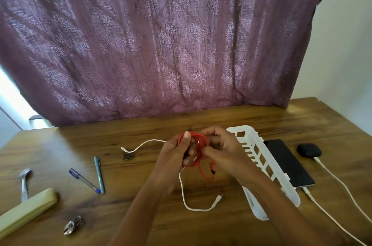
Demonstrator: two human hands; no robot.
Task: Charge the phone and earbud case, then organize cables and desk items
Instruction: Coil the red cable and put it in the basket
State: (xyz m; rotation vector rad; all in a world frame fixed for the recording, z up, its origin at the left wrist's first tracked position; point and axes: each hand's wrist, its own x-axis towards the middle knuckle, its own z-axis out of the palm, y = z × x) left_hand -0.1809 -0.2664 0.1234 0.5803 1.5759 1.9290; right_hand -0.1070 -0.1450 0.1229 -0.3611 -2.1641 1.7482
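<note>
At the middle of the wooden desk, raised above its surface, you hold one red cable, wound in a loop. Your left hand grips the loop's left side, thumb laid over the top strands. Your right hand pinches the right side with curled fingers, and a short plugged tail hangs below it. Under your hands lies one loose white cable, flat on the desk. To the right is one white slotted basket. One phone with a dark screen lies just beside the basket's right wall, a white lead at its near end. One black earbud case sits near the phone, with a second lead. To the left are a blue pen and a green pen, their near tips almost meeting, then a spoon and a cream oblong case. Behind hangs a purple patterned curtain.
</note>
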